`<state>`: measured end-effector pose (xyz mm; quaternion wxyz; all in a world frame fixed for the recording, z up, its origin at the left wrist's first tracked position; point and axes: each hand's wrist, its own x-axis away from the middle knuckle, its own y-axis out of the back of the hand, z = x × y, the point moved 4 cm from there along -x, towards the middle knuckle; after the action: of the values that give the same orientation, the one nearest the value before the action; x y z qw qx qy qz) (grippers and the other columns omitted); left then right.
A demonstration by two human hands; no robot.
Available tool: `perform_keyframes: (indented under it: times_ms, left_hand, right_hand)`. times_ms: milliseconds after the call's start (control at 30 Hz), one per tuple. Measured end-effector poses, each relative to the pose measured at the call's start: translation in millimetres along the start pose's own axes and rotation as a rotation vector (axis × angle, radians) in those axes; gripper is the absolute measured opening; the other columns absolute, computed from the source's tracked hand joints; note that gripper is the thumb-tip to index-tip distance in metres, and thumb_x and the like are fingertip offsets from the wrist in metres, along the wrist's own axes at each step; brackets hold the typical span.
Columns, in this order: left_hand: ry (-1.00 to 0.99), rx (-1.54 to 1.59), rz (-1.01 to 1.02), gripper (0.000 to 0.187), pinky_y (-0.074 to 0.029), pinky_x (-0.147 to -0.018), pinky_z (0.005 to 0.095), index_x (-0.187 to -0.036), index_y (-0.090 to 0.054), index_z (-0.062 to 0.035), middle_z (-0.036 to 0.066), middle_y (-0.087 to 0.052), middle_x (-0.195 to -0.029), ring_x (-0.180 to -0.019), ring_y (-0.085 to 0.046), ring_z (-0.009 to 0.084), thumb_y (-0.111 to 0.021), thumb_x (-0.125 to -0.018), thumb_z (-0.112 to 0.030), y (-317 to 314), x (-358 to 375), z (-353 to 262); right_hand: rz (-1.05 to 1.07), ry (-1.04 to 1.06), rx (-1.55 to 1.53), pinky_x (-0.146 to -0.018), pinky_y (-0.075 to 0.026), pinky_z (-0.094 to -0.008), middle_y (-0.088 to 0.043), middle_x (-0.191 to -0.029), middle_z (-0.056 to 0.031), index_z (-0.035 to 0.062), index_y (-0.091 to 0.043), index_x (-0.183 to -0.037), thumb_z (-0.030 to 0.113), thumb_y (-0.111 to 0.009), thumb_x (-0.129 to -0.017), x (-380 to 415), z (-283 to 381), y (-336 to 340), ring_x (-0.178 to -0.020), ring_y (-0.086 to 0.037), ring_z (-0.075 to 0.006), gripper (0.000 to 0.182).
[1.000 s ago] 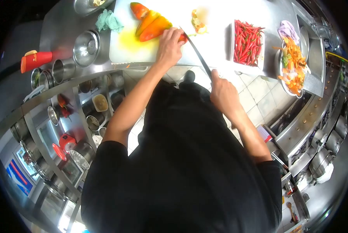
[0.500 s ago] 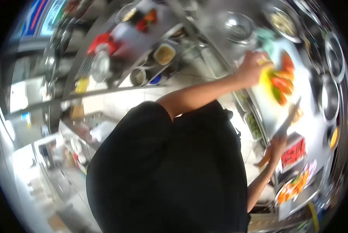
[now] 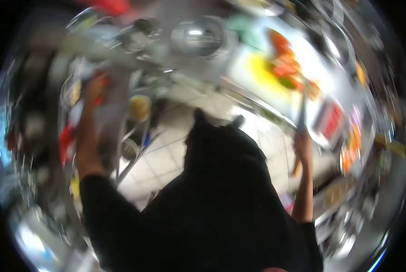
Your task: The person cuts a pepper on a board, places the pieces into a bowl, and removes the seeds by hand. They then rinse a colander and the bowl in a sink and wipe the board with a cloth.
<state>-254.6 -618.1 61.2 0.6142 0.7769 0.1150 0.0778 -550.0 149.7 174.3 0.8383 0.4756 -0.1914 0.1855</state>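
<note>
My left hand (image 3: 95,87) reaches out to the left-hand counter, at some red pieces (image 3: 105,81) that look like bell pepper. Its fingers are smeared by motion, so I cannot see whether they hold any. My right hand (image 3: 303,145) is closed around a knife (image 3: 302,113), blade pointing away from me and wooden handle end showing below the fist. Near the blade's tip, red and orange peppers (image 3: 285,65), one partly green, lie on a white cutting board (image 3: 246,75) with a yellow patch.
A steel bowl (image 3: 198,38) stands by a green cloth (image 3: 246,29). Right of the knife are a container of red strips (image 3: 332,120) and shredded orange vegetables (image 3: 352,147). A tub of yellowish food (image 3: 139,108) sits beside the left counter. Tiled floor (image 3: 166,156) lies between the counters.
My left hand has left the cutting board and swung over to the left counter. The view has turned left with my body. My right hand still grips the knife.
</note>
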Motion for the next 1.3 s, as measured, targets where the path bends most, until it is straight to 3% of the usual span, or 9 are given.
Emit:
perform_keyframes:
  times_ms: [67, 133, 233, 367, 467, 567, 600, 700, 1300]
  left_hand:
    - [0.122, 0.268, 0.176, 0.036, -0.044, -0.094, 0.0316, -0.116, -0.058, -0.0031, 0.013, -0.056, -0.119, -0.112, -0.055, 0.0243, -0.045, -0.084, 0.002, 2, -15, -2]
    - [-0.032, -0.284, 0.039, 0.045, -0.044, -0.093, 0.0392, -0.118, -0.057, -0.0053, 0.016, -0.057, -0.117, -0.109, -0.054, 0.0336, -0.058, -0.074, -0.001, 12, -10, 3]
    - [0.251, -0.41, 0.123, 0.037, -0.044, -0.09, 0.0394, -0.111, -0.059, -0.0028, 0.018, -0.059, -0.113, -0.099, -0.057, 0.0362, -0.064, -0.074, -0.009, 60, -19, -88]
    - [0.201, 0.341, -0.263, 0.036, -0.046, -0.086, 0.0347, -0.112, -0.058, -0.001, 0.012, -0.061, -0.104, -0.095, -0.059, 0.0244, -0.065, -0.08, -0.015, 61, 9, -169]
    - [0.14, 1.004, -0.174, 0.04, -0.045, -0.089, 0.0296, -0.121, -0.05, 0.0001, 0.009, -0.057, -0.11, -0.1, -0.057, 0.0187, -0.06, -0.085, -0.011, 36, -26, -323]
    - [0.003, 0.925, -0.111, 0.053, -0.044, -0.093, 0.0344, -0.123, -0.043, -0.002, 0.012, -0.049, -0.12, -0.109, -0.052, 0.0227, -0.068, -0.076, -0.005, 18, -92, -512]
    - [-0.161, 0.875, -0.137, 0.051, -0.045, -0.094, 0.0325, -0.119, -0.047, 0.0002, 0.01, -0.053, -0.114, -0.109, -0.053, 0.0209, -0.07, -0.074, -0.004, -3, -108, -554]
    - [-0.398, 0.671, -0.101, 0.044, -0.045, -0.081, 0.0386, -0.11, -0.052, -0.005, 0.014, -0.058, -0.102, -0.096, -0.057, 0.0341, -0.072, -0.072, -0.012, -30, -139, -663]
    - [-0.407, 0.457, -0.145, 0.037, -0.039, -0.08, 0.0389, -0.109, -0.055, -0.0084, 0.007, -0.054, -0.109, -0.101, -0.051, 0.028, -0.066, -0.073, -0.006, -87, -163, -718]
  right_hand:
    - [-0.021, 0.022, -0.038, -0.045, -0.044, -0.0335, -0.057, -0.063, -0.0123, -0.0002, -0.048, -0.102, 0.015, -0.049, -0.089, -4, -22, 1, -0.051, -0.056, -0.0188, 0.02]
    - [0.022, -0.018, -0.081, -0.044, -0.045, -0.0332, -0.056, -0.062, -0.0121, -0.0021, -0.045, -0.106, 0.014, -0.05, -0.089, 1, -9, 8, -0.051, -0.057, -0.0192, 0.024]
    - [0.011, 0.006, -0.161, -0.044, -0.046, -0.0335, -0.057, -0.062, -0.0125, -0.0032, -0.045, -0.107, 0.012, -0.051, -0.088, -8, -17, 9, -0.05, -0.057, -0.0195, 0.026]
    - [0.035, 0.008, -0.178, -0.044, -0.046, -0.0344, -0.058, -0.064, -0.0154, -0.0036, -0.045, -0.107, 0.012, -0.053, -0.087, -25, -42, 20, -0.051, -0.058, -0.0211, 0.027]
    - [0.013, 0.035, -0.157, -0.051, -0.048, -0.0425, -0.059, -0.066, -0.0224, -0.0035, -0.044, -0.105, 0.011, -0.052, -0.086, -30, -39, 32, -0.059, -0.062, -0.0338, 0.025]
    - [-0.113, 0.106, 0.034, -0.045, -0.047, -0.0364, -0.059, -0.07, -0.0187, -0.0019, -0.043, -0.112, 0.011, -0.049, -0.088, -47, -62, 22, -0.051, -0.058, -0.0266, 0.029]
    - [-0.098, 0.171, -0.081, -0.068, -0.042, -0.0559, -0.058, -0.077, -0.0333, -0.0023, -0.042, -0.104, 0.007, -0.05, -0.085, -40, -52, 27, -0.076, -0.056, -0.0518, 0.022]
    - [-0.139, 0.333, 0.072, -0.066, -0.044, -0.0554, -0.058, -0.072, -0.0327, -0.003, -0.041, -0.103, 0.006, -0.051, -0.084, -39, -55, 34, -0.073, -0.057, -0.0505, 0.024]
    - [0.064, 0.316, 0.291, -0.059, -0.051, -0.0482, -0.061, -0.066, -0.0257, -0.0068, -0.043, -0.106, -0.001, -0.05, -0.074, 33, -48, 62, -0.064, -0.063, -0.0416, 0.033]
